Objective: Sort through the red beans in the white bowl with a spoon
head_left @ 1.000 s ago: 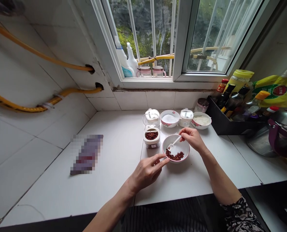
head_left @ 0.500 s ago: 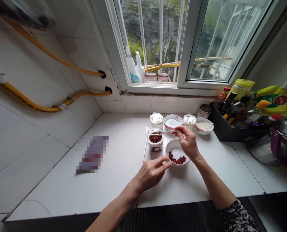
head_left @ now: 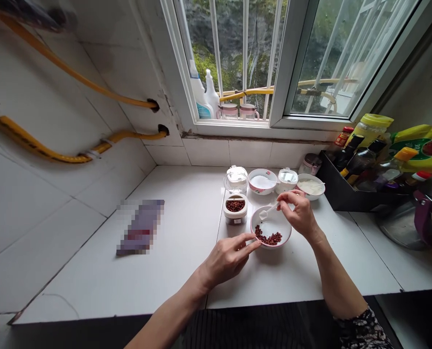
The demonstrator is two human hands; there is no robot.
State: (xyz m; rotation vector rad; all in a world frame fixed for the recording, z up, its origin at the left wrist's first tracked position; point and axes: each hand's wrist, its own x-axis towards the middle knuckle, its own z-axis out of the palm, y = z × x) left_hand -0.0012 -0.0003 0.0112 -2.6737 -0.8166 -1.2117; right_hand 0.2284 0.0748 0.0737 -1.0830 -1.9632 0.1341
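A white bowl with a pink rim [head_left: 289, 233] stands on the counter, with dark red peppercorns [head_left: 270, 238] gathered in its near part. The extended fingertips of my left hand [head_left: 230, 257] rest against the bowl's left front rim. Above its right side, my right hand [head_left: 298, 213] pinches the handle of a small white spoon [head_left: 264, 214]. The spoon's head hangs over the far left inside of the bowl, and I see no peppercorns in it. Just left of the bowl sits a white seasoning jar [head_left: 235, 218] with its lid up and peppercorns inside.
Behind stand a bowl of white grains [head_left: 262, 182], a lidded jar [head_left: 287, 180] and a bowl of pale powder [head_left: 311, 186]. A black box of bottles [head_left: 346, 189] and a pot [head_left: 401, 230] are at the right. A blurred packet [head_left: 141, 228] lies left.
My right hand has moved right and toward me, taking the spoon from over the open jar to above the bowl. My left hand has stayed at the bowl's rim.
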